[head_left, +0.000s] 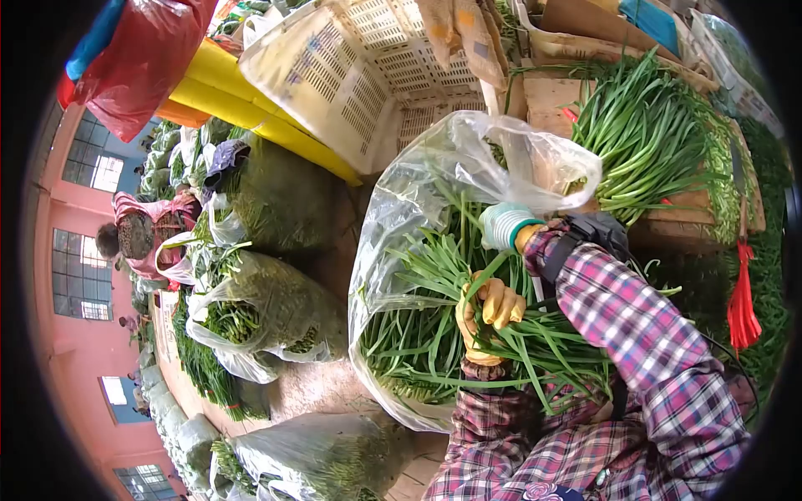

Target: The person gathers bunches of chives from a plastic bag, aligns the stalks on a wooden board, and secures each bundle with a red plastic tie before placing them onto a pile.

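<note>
My left hand [491,311], in a yellow glove, is closed round a bunch of long green leaves [551,346] over the open clear plastic bag [376,242]. The leaves stick out on both sides of the fist. Just above it, my right hand [505,225], in a white glove with a teal cuff, is at the greens inside the bag; its fingers do not show clearly. More long green stalks [409,346] fill the bag, whose loose rim rises around them. Both my sleeves are plaid.
A wooden board [668,221] at upper right bears a pile of green stalks [643,142]. A red tassel [743,305] hangs at right. A white crate [334,83] stands at the top. Full bags [276,305] line the left, near a person in pink [150,234].
</note>
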### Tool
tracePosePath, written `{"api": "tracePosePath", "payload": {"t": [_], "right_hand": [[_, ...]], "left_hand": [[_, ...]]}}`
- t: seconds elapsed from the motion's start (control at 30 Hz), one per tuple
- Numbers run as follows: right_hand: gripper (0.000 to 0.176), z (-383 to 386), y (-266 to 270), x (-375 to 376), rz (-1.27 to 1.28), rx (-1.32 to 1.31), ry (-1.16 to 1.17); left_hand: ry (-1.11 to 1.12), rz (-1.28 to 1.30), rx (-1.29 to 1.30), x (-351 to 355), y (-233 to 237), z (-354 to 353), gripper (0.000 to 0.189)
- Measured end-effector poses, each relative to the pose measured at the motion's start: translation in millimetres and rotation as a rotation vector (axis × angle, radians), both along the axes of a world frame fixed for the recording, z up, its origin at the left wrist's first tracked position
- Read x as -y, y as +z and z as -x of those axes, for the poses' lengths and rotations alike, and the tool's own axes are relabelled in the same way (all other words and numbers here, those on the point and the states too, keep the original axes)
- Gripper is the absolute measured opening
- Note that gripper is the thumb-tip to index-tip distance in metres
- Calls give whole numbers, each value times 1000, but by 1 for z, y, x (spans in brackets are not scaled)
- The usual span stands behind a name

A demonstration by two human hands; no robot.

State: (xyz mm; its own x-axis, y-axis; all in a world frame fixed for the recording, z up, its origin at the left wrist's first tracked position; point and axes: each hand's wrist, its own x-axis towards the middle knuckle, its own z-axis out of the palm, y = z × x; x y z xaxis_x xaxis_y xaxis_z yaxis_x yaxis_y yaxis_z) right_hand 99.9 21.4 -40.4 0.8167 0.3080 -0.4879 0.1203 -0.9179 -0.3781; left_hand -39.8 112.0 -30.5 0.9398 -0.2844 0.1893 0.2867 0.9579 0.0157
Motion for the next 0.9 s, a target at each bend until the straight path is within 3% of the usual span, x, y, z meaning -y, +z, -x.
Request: {"api": "tracePosePath", "payload": {"t": [0.07,0.13,0.17,0.2,0.23,0.3,0.37,0.43,0.5,0.57,0.6,0.63,0.67,0.7,0.73,0.77,0.8,0.83,0.9], "right_hand": [[25,11,26,-6,-89,39,92],[25,24,78,-7,-397,148,153],[31,16,107,-8,-420,29,133],[34,-3,114,-13,-653,-52,74],[37,-41,108,-19,-784,-37,0],[39,-97,120,-15,-1158,232,-356],[36,-117,123,-4,-1440,127,-667],[41,-93,130,25,-717,326,-494],[36,-54,108,55,-959,29,-408],[36,-15,110,82,-889,-248,-467],[34,5,111,96,-919,-200,-445],[32,25,107,112,-945,-163,-435],[28,38,97,134,-959,118,-177],[30,61,118,147,-985,-48,-348],[33,79,128,161,-944,7,-395],[36,92,132,175,-904,80,-427],[47,104,126,188,-949,91,-448],[60,120,125,198,-909,47,-506],[72,157,97,206,-699,56,-389]], "left_hand": [[-40,19,150,-3,-3,-4,22],[-43,45,300,-5,-12,-8,22],[-55,109,354,-3,-14,-7,22],[-41,93,329,-4,-15,-5,23],[-46,88,320,-5,-15,-4,23],[-31,12,315,-5,-9,-10,23],[-27,5,221,-3,2,-8,23],[-15,14,145,-1,4,-6,24],[-39,66,59,-1,-3,-4,23],[-17,46,-19,-1,-1,-1,20],[-57,-3,59,-9,-10,-5,19],[3,-158,-110,-12,2,-2,21],[140,-478,-434,-12,15,5,25],[521,-947,-644,3,26,10,27],[379,-747,-199,1,51,-5,24],[221,-156,-376,-21,12,-18,21],[112,-100,-159,-16,37,-24,22],[84,-18,-272,-17,41,-27,18],[-26,-35,-257,-21,40,-34,18]]}}
